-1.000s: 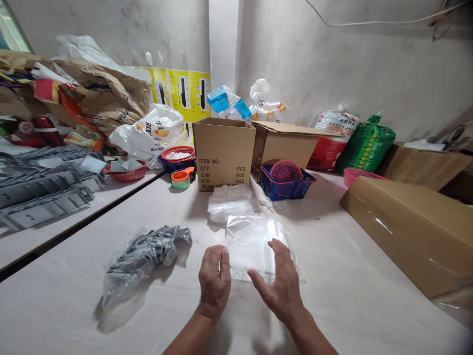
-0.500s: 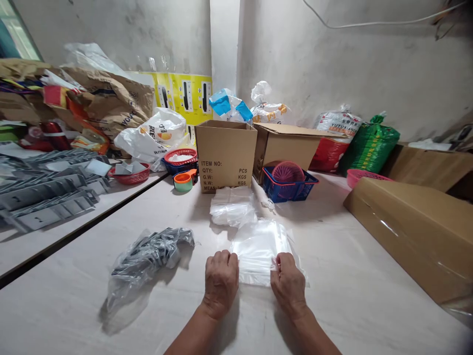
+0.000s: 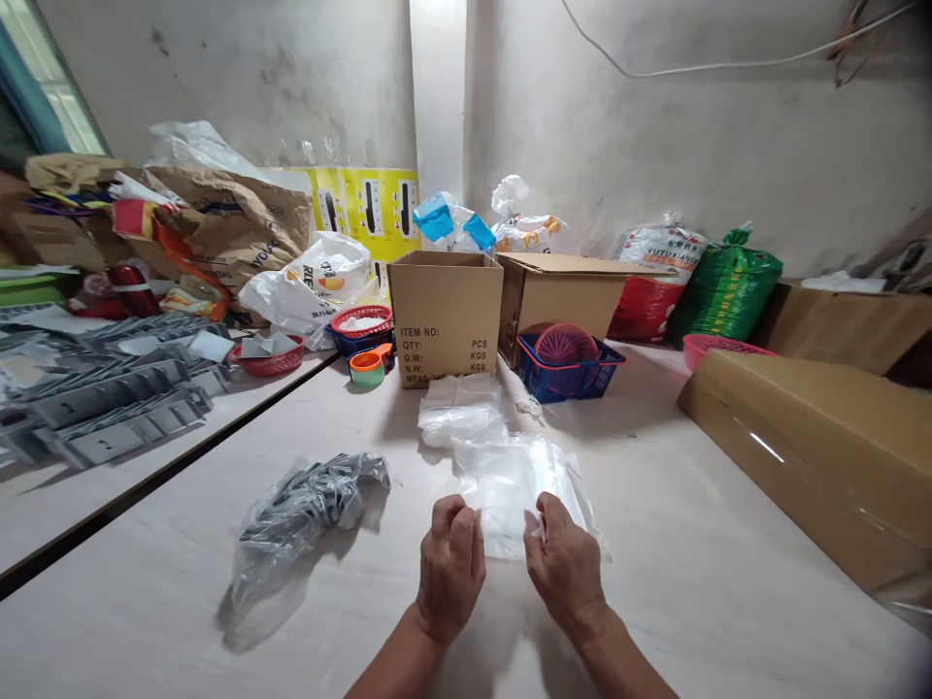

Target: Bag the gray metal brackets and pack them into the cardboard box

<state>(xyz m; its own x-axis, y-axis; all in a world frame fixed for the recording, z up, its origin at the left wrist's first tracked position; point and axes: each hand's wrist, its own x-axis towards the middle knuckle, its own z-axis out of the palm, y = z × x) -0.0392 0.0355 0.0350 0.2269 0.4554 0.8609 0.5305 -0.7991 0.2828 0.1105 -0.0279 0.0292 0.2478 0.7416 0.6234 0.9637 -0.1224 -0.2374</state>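
Note:
Closed at the left side of a clear plastic bag [image 3: 501,500] is my left hand [image 3: 449,563], its fingers pinching the near edge. My right hand [image 3: 569,565] pinches the same bag at the right, thumb toward the middle. Under and behind the held bag lies a flat pile of clear bags [image 3: 572,490]; where the held one ends among them is hard to see. A crumpled bundle of clear plastic [image 3: 460,408] rests just beyond. To the left on the table lies a clear bag filled with grey flat pieces [image 3: 310,510].
An open carton [image 3: 449,316] stands at the back, beside another carton [image 3: 560,291] and a blue basket [image 3: 575,379]. At right lies a large brown box [image 3: 808,456]. Grey folded pieces [image 3: 109,408] spread over the left table [image 3: 44,515], past a dark gap.
My hands have come closer together and turned inward, still pinching the bag. The camera view has shifted a little; the filled bag has not visibly moved on the table.

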